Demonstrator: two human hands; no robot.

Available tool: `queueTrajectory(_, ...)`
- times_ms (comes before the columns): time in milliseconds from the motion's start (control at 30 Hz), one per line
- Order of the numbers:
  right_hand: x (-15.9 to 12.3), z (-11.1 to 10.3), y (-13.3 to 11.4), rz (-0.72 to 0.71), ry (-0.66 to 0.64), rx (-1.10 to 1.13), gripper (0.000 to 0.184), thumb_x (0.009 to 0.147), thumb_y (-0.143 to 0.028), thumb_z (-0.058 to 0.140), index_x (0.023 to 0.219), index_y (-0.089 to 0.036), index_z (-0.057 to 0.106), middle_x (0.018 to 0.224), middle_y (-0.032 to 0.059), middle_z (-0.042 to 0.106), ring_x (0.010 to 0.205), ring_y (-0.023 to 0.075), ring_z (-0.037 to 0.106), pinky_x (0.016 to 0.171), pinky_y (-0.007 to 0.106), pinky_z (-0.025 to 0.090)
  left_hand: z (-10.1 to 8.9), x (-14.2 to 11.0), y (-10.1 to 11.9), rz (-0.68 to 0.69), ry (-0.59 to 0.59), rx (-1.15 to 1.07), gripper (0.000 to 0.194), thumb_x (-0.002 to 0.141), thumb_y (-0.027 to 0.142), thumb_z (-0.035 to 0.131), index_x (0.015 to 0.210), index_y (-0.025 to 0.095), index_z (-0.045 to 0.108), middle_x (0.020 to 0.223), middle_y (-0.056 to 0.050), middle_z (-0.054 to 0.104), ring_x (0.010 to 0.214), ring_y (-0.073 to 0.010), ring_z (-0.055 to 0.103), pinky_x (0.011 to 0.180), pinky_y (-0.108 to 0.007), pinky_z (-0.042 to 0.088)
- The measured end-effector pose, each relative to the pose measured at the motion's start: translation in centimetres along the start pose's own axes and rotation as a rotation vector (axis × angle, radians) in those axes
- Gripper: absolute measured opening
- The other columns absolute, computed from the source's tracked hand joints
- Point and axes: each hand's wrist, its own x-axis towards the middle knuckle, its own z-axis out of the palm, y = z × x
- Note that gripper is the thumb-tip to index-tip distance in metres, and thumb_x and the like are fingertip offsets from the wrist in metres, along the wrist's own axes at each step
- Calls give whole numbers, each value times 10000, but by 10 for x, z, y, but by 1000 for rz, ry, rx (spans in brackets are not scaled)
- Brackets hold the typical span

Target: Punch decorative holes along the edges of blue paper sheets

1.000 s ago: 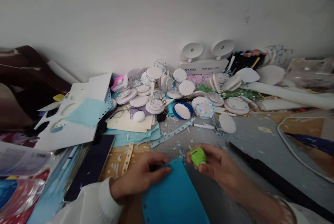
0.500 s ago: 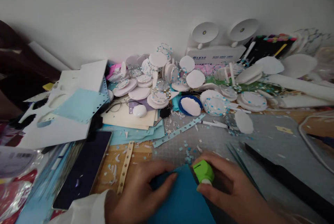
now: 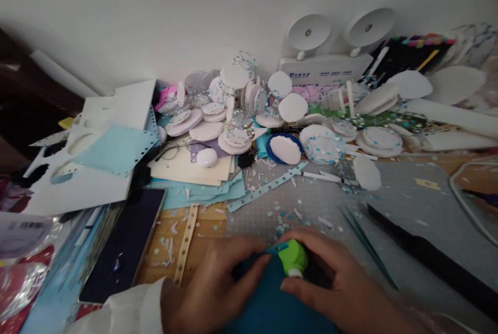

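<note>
My left hand (image 3: pixel 229 277) pinches a sheet of blue paper (image 3: pixel 280 303) near its far edge, thumb on top. Between the thumb and fingers of my right hand (image 3: pixel 330 277) is a bright green craft punch (image 3: pixel 292 257) with a white button facing me. The edge of the blue paper meets the punch's near-left side; whether it sits inside the slot is hard to make out. Small blue paper flowers (image 3: pixel 282 227) lie scattered on the grey cutting mat (image 3: pixel 404 220) just beyond the punch. To the right of my right hand lie teal tweezers (image 3: pixel 368 246).
A black tool (image 3: pixel 428 251) lies at the right. Left of my hands are a punched cream strip (image 3: pixel 185 243) and a dark phone (image 3: pixel 126 243). Behind the mat are a punched light-blue strip (image 3: pixel 266 187), a white pen (image 3: pixel 321 176) and heaped white discs (image 3: pixel 292 108).
The green punch has shifted slightly left onto the blue paper's edge, bringing my hands closer together. The view has tilted slightly downward.
</note>
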Motion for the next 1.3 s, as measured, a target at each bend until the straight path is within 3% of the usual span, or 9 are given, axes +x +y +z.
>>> queueTrajectory(167,1,1,2,49,-94,139,409,782,-495,718,1077,-219,658,1000,77,684,933,247,660,801,351,543,0,1,1,1,37,-34,124,893,184,619,956,189,726,830,5,767,723,-122,711,693,-157,523)
queueTrajectory(267,3,0,1,55,-117,124,383,765,-491,733,1026,-217,672,943,62,680,881,237,649,770,340,533,0,1,2,-8,24,-31,130,893,187,616,951,189,733,832,1,769,728,-129,714,693,-167,524)
queueTrajectory(567,5,0,-6,70,-48,90,213,762,-352,697,904,-198,662,856,46,661,797,221,633,711,321,514,-4,3,3,-11,-105,-37,155,910,243,574,970,175,700,845,-23,741,739,-147,682,682,-208,495)
queueTrajectory(733,2,3,-9,39,-36,46,182,739,-296,697,890,-201,660,857,46,686,793,223,639,706,322,517,-9,10,6,46,-211,-23,521,698,553,763,1010,150,657,813,-34,675,683,-178,628,578,-243,444)
queueTrajectory(800,1,5,-10,17,-33,17,149,731,-255,685,865,-200,655,867,51,693,804,225,639,717,327,518,-6,10,5,124,-210,15,521,748,608,707,970,140,657,794,-48,656,692,-188,619,595,-260,437)
queueTrajectory(900,0,8,-9,-30,-24,-6,144,729,-213,652,872,-200,654,875,56,693,819,225,641,727,332,524,-1,9,2,220,-160,58,426,883,550,580,902,128,638,757,-63,619,671,-184,595,573,-263,413)
queueTrajectory(1067,2,10,-4,-52,29,-5,171,720,-225,678,889,-199,674,885,68,705,848,242,649,789,376,529,4,9,-2,246,-144,69,423,919,526,524,900,115,626,730,-68,603,644,-185,585,553,-269,402)
queueTrajectory(1200,4,9,-3,-34,13,7,181,748,-287,693,889,-176,677,835,72,685,790,240,638,734,380,530,-3,14,-2,224,-192,65,562,891,672,474,972,135,617,793,-70,647,707,-196,619,600,-272,426)
queueTrajectory(1300,4,6,-5,-33,-24,50,201,789,-353,682,887,-178,661,805,51,663,752,216,629,693,340,525,-12,16,0,256,-282,40,505,971,587,362,937,142,598,767,-57,619,672,-175,588,581,-266,406)
